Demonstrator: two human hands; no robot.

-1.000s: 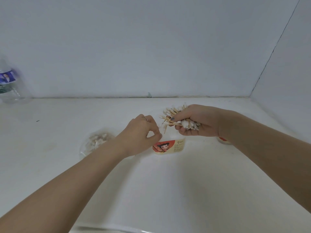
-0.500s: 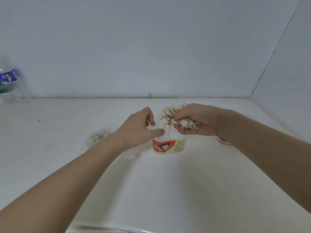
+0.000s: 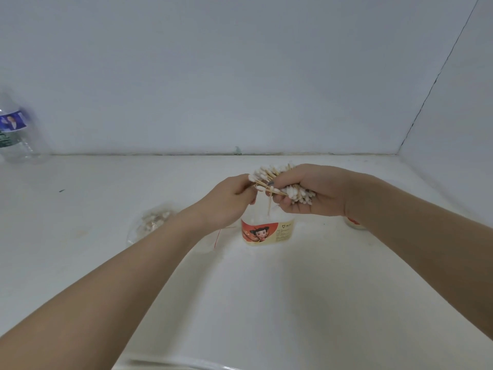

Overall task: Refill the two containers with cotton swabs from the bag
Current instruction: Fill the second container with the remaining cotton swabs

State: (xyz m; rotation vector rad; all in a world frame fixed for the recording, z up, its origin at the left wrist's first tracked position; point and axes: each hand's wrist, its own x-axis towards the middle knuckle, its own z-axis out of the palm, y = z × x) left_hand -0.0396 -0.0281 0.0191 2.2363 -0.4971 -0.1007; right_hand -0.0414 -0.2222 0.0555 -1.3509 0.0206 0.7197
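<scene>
Head view: your right hand [image 3: 314, 190] grips thick bundle of cotton swabs [image 3: 280, 182], wooden sticks, fluffy white tips. Your left hand [image 3: 226, 201] pinches few sticks at bundle's near end. Directly below, clear round container [image 3: 266, 231] with red-and-cream label stands on white counter [image 3: 266, 303]. Crinkled clear bag [image 3: 152, 222] lies left of it. Second container [image 3: 353, 222] peeks behind right wrist. Clear plastic bottle [image 3: 16, 134] far left.

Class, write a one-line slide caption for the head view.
Right hand grips cotton swabs; left hand pinches some above labelled container.

No wording can be read: the container's [image 3: 267, 232] red-and-cream label at frame centre shows a cartoon figure with illegibly small print, and the bottle's [image 3: 18, 134] blue label at far left is blurred.
</scene>
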